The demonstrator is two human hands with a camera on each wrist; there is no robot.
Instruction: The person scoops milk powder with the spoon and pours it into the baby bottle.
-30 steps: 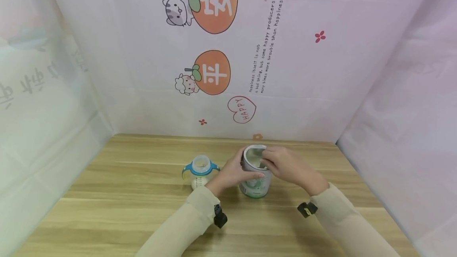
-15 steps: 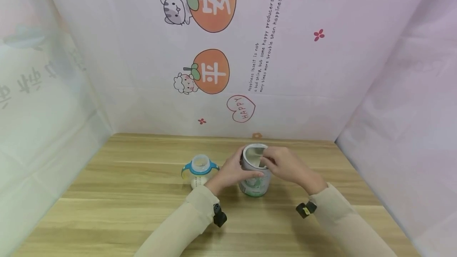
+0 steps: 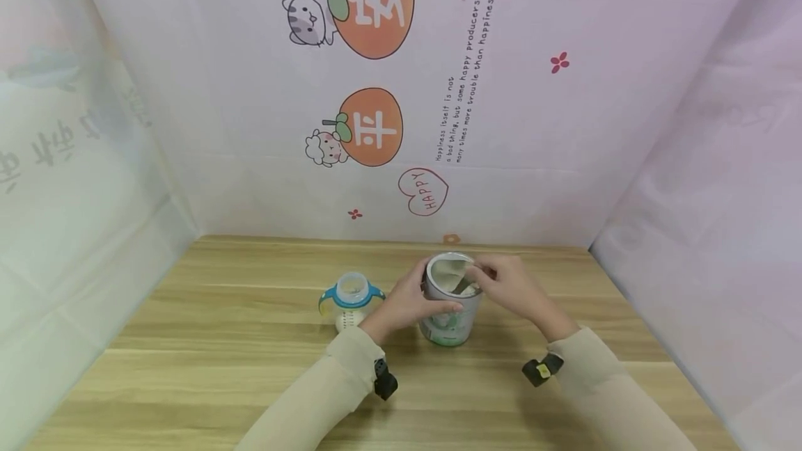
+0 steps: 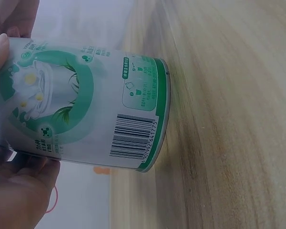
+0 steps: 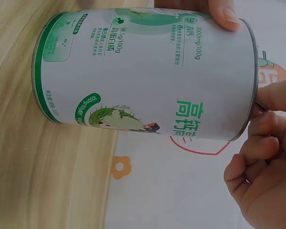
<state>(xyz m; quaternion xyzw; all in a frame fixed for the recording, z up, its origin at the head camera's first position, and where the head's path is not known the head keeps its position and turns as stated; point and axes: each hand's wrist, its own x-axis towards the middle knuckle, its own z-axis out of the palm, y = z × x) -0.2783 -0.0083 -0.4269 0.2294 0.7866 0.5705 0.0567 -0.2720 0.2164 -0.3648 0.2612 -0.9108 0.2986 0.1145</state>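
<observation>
An open milk powder tin (image 3: 450, 329), white with green print, stands on the wooden table in the head view. My left hand (image 3: 410, 303) grips its side near the top, thumb across the front. Pale powder (image 3: 447, 271) shows inside. At the right of the rim, my right hand (image 3: 509, 287) pinches a dark spoon (image 3: 461, 286), which slants down into the tin; its lower end is hidden. The right wrist view shows the bent fingers right at the rim of the tin (image 5: 148, 81). In the left wrist view, the tin's barcode side (image 4: 133, 136) faces the camera.
Left of the tin, partly behind my left wrist, a lidless baby bottle (image 3: 352, 291) with blue handles holds something whitish. A printed white cloth (image 3: 520, 186) forms the back wall, and pale cloths hang along both sides of the table (image 3: 219, 367).
My right hand has shifted slightly right at the tin's mouth, and the spoon's slanted dark length now shows inside. The left hand, tin and bottle have stayed in place.
</observation>
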